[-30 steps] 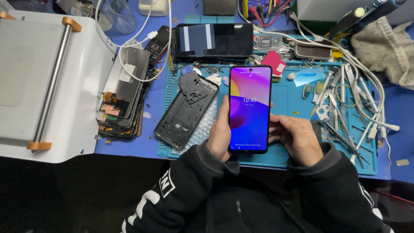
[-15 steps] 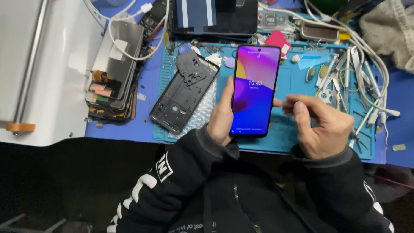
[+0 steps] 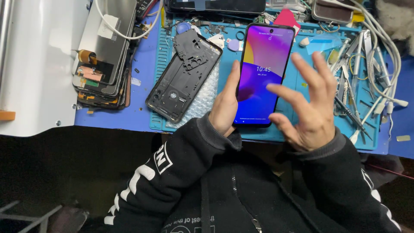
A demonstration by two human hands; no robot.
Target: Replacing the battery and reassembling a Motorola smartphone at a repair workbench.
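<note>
Sprawling across the bench: a blue mat, a bare phone frame. Gripping a lit phone upright over the mat, left hand; hovering beside its screen, right hand, fingers spread, holding nothing.

Smartphone: slim black-framed handset, screen lit with a purple, magenta and orange wallpaper and a clock readout; small round camera hole at top centre. Held face-up, long axis running away from the viewer, top tilted slightly right, above the blue work mat. Lower left edge gripped in the left hand; right hand, fingers spread, overlaps its right edge.
</note>
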